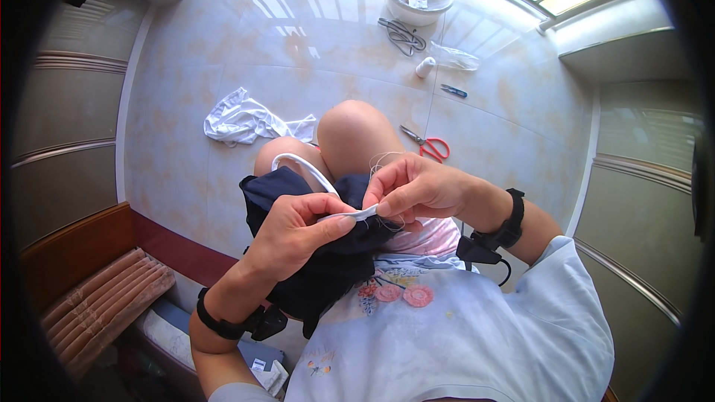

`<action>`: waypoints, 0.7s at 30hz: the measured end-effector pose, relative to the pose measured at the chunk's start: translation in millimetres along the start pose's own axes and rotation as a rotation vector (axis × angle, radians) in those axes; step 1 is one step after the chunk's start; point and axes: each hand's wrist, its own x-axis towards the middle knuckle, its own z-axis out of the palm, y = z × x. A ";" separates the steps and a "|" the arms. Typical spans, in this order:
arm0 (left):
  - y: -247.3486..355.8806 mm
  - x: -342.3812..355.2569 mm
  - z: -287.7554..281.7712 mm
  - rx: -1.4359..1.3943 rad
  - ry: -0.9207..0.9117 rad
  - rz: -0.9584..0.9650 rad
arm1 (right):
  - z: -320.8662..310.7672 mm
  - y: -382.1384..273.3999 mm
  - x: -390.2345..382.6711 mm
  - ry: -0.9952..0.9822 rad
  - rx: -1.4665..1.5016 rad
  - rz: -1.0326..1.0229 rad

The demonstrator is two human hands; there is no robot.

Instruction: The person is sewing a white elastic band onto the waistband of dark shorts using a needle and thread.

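A narrow white fabric band (364,214) is stretched between my hands above my lap. My left hand (296,229) pinches it between thumb and fingers, and part of the band loops up behind that hand. At the band's other end my right hand (418,184) is closed in a pinch. Fine pale thread (381,159) curls in loose loops by the right fingers; whether a needle is among them is too small to tell. Dark navy cloth (309,286) lies bunched over my lap beneath both hands.
On the tiled floor ahead lie red-handled scissors (434,149), small blue thread snips (453,91), a white thread spool (425,67), a grey cord (403,36) and a clear plastic bag (456,56). A white bin (439,11) stands farther off. White cloth (242,119) lies left.
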 end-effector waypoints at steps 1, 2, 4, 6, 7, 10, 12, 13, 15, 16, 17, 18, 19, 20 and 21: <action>-0.4 -0.1 -0.3 0.000 0.000 0.000 | 0.3 -0.1 0.2 -0.004 0.009 0.006; -1.2 0.2 -0.7 0.002 -0.005 0.009 | 0.0 0.4 0.2 -0.004 0.009 0.005; -2.0 0.5 -0.8 0.003 -0.010 0.017 | -1.2 2.0 0.4 -0.015 0.015 -0.004; -1.7 -0.3 0.2 0.006 -0.022 0.014 | -1.6 2.5 1.0 -0.032 0.025 -0.005; -1.9 -0.5 0.3 0.006 -0.021 0.014 | -1.8 2.7 1.3 -0.049 0.036 -0.006; -2.5 -0.2 0.7 0.009 -0.032 0.026 | -3.4 2.7 2.2 -0.069 0.054 0.004; -1.8 -0.2 1.6 -0.004 -0.043 0.030 | -5.1 3.8 2.4 -0.080 0.054 0.001; -2.0 -0.2 1.5 -0.004 -0.044 0.030 | -5.7 4.1 2.4 -0.092 0.055 -0.001; -3.1 -0.1 1.1 0.000 -0.058 0.041 | -6.2 4.6 2.1 -0.103 0.066 -0.006; -2.9 -0.1 1.6 0.000 -0.058 0.041 | -6.3 4.8 2.0 -0.113 0.076 -0.011; -2.7 0.0 2.4 -0.008 -0.058 0.042 | -6.5 4.9 2.1 -0.113 0.076 -0.011; -2.6 0.0 3.0 -0.016 -0.058 0.044 | -6.5 5.1 2.2 -0.120 0.083 -0.015; -2.8 0.1 3.2 -0.016 -0.058 0.044 | -6.8 5.3 2.3 -0.128 0.090 -0.019; -3.2 0.2 3.4 -0.023 -0.061 0.041 | -7.2 5.5 2.3 -0.128 0.090 -0.020; -3.6 0.2 3.5 -0.030 -0.064 0.038 | -7.9 5.7 2.3 -0.136 0.085 -0.022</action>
